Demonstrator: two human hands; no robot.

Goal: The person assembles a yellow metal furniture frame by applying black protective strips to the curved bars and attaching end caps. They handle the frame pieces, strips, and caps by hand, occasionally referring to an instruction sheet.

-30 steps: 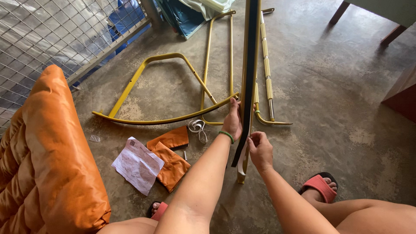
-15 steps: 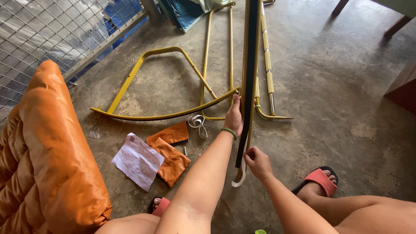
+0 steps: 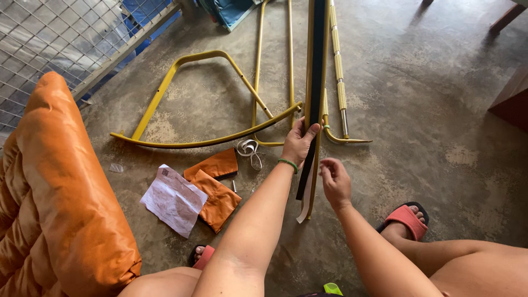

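My left hand (image 3: 300, 140), with a green band at the wrist, grips a long yellow metal bar (image 3: 318, 66) that carries a black strip along it. The bar runs from the top of the view down to the concrete floor. My right hand (image 3: 334, 179) is just right of the bar's lower end, its fingers pinched together close to a pale backing tape (image 3: 304, 206) that hangs loose below the black strip. I cannot tell whether the fingers touch the tape.
A curved yellow rocker frame (image 3: 187, 99) and more yellow tubes (image 3: 338, 71) lie on the floor. Orange fabric pieces (image 3: 217, 187), a paper sheet (image 3: 173, 201) and a white tape roll (image 3: 248, 148) lie nearer. An orange cushion (image 3: 60, 192) fills the left. My feet wear red sandals (image 3: 407, 220).
My right hand has moved a little up and to the right of the bar's lower end. My left hand keeps its grip on the bar.
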